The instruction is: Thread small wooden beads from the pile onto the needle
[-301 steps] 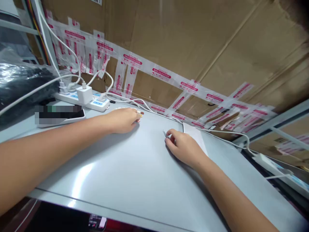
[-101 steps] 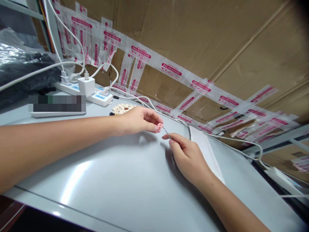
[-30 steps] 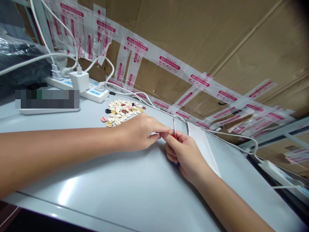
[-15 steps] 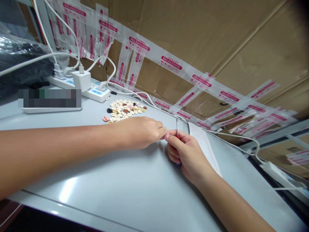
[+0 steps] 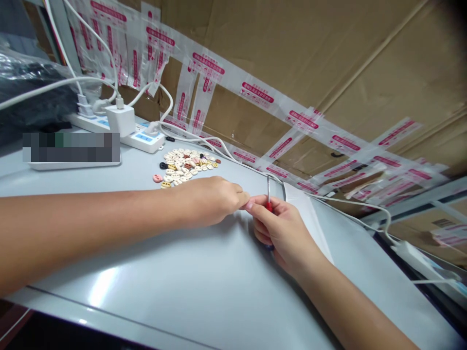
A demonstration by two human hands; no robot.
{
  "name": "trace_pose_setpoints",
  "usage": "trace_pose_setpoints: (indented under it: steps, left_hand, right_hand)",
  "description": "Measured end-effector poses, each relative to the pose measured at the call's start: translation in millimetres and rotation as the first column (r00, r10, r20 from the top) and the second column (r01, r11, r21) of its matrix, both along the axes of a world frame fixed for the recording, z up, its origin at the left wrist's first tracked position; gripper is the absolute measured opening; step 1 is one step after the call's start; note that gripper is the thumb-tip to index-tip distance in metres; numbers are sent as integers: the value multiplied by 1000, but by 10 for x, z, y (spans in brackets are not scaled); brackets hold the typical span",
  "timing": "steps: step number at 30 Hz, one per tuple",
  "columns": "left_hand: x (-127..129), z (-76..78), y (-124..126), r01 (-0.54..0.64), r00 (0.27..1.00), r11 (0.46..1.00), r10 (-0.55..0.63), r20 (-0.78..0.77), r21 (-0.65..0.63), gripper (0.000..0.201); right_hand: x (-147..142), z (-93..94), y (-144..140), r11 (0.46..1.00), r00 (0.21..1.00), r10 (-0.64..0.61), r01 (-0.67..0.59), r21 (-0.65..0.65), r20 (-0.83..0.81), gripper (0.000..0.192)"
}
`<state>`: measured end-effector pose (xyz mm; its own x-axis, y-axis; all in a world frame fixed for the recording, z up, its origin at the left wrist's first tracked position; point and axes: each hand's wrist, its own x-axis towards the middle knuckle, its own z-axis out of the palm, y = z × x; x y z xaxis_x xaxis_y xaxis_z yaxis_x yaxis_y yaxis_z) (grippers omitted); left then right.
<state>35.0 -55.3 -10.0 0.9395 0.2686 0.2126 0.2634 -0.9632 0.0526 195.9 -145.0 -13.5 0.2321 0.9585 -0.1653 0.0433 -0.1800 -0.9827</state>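
Note:
My right hand [image 5: 273, 221] is closed around a small screwdriver [image 5: 269, 206]. Its thin metal shaft points up, and red and dark blue parts of the handle show between the fingers. My left hand [image 5: 217, 200] is closed too, its fingertips meeting my right thumb and forefinger. Whatever it pinches, if anything, is hidden. Behind my left wrist lies a pile of small buttons [image 5: 186, 165], mostly cream, with some yellow, brown, pink and black ones. A pink button [image 5: 157, 178] lies at the pile's near left edge.
A white power strip [image 5: 142, 139] with plugs and cables lies at the back left. In front of it is a blurred-out device on a white base [image 5: 76, 166]. White paper [image 5: 306, 211] lies beyond my right hand. Taped cardboard [image 5: 292, 58] walls off the back of the table.
The view has shifted slightly. Both hands hold almost the same place and the same pose, fingertips still together.

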Motion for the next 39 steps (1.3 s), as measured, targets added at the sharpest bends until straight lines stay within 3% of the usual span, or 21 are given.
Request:
trace_pose_setpoints:
  steps: [5,12,16,19,25,29,31,35,39]
  left_hand:
    - [4,-38,19,38,993,998,-33,110,-43,18]
    - [0,-60,80,129,929,921,19,371,-369,27]
    - [-8,-28,105,70,935,783,164,314,-618,24]
    - [-14,-12,113,93,940,663,189,285,-743,26]
    - [-12,-33,182,121,903,596,265,337,-794,19]
    - [-13,-33,225,187,855,412,379,355,-892,12]
    - [-17,-18,222,207,846,348,406,346,-914,10]
    - [-22,27,191,216,844,271,432,319,-938,5]
    - [-24,49,172,230,839,270,432,331,-935,3]
  right_hand:
    - [41,9,1,1000,999,3,-3,-6,52,35]
    - [186,30,33,1000,959,11,-18,25,285,38]
    - [157,25,8,997,913,27,-56,61,407,38]
    - [128,48,-12,996,918,37,-67,61,396,37]
    - [128,127,-45,990,973,134,-124,-65,187,40]
    - [117,122,-63,959,946,264,-235,-162,190,39]
    - [115,116,-65,947,933,294,-255,-194,207,39]
    - [126,138,-72,940,908,321,-271,-207,268,42]
    - [121,176,-80,947,907,308,-263,-184,286,44]
